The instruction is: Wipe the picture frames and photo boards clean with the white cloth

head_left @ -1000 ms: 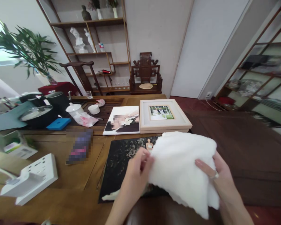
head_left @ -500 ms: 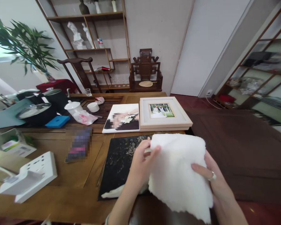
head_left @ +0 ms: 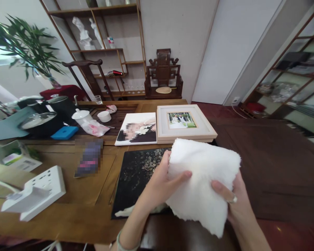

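While we hold the white cloth [head_left: 202,181] up in front of us, our left grip [head_left: 161,183] is clenched on its left edge, thumb pressed across the front and the other fingers hidden behind the fabric. Our right grip [head_left: 234,204] grasps the right edge, one finger laid on the front and wearing a ring [head_left: 233,199]. The cloth hangs folded between the two, thick and fluffy, its lower edge ragged.

It sits above the near right part of the desk [head_left: 75,223] and hides the right side of a dark photo print [head_left: 138,172] that lies flat beneath it. We cannot tell whether cloth and print touch.

Just beyond the cloth, a pale framed photo [head_left: 184,122] lies flat, and a frameless canvas print [head_left: 137,129] lies just beside it on the left. Well to the left, near the front edge, we see a white power strip [head_left: 40,188]. Farther back on that side are a blue box [head_left: 64,132], a white lidded cup [head_left: 81,116] and a dark pot [head_left: 39,123] with a glass lid.
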A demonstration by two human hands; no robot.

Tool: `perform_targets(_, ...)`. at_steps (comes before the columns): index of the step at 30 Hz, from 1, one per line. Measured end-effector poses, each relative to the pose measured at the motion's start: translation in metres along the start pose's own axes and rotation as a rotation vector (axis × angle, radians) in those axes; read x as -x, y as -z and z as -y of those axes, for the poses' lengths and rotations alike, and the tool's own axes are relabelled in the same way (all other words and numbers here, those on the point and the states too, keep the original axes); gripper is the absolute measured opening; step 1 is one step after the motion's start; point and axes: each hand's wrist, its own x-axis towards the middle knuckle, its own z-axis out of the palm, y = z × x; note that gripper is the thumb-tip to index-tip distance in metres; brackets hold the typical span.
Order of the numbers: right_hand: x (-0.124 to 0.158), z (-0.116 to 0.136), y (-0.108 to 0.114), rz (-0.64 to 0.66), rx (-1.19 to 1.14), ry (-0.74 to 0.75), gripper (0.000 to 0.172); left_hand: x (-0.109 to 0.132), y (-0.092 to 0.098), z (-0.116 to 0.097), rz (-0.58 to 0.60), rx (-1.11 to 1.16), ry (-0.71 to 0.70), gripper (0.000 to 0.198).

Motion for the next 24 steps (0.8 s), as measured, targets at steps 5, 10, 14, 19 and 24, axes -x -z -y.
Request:
perform_targets(5,-0.004,-0.012,0.007,0.04,0.018,0.091,0.063,-0.002,0.0,0.002,-0.11,0.027,-0.161,0.02)
perform_targets(10,0.003,-0.012,-0.003,0.121,-0.153,-0.069,0.07,-0.007,-0.001,0.01,-0.111,-0.116,-0.321,0.02)
perform_targets(14,0.005,-0.001,-0.011,0.029,-0.151,-0.252,0.07,-0.004,0.011,0.007,0.057,-0.185,-0.24,0.036)
perform_targets(19,-0.006,0.003,-0.007,0.072,-0.155,-0.311,0.06,-0.003,0.027,0.004,0.089,-0.012,-0.109,0.042)
perform_targets(24,-0.011,-0.004,-0.005,0.064,-0.185,-0.345,0.058,0.005,0.029,0.01,0.082,0.252,0.15,0.042)
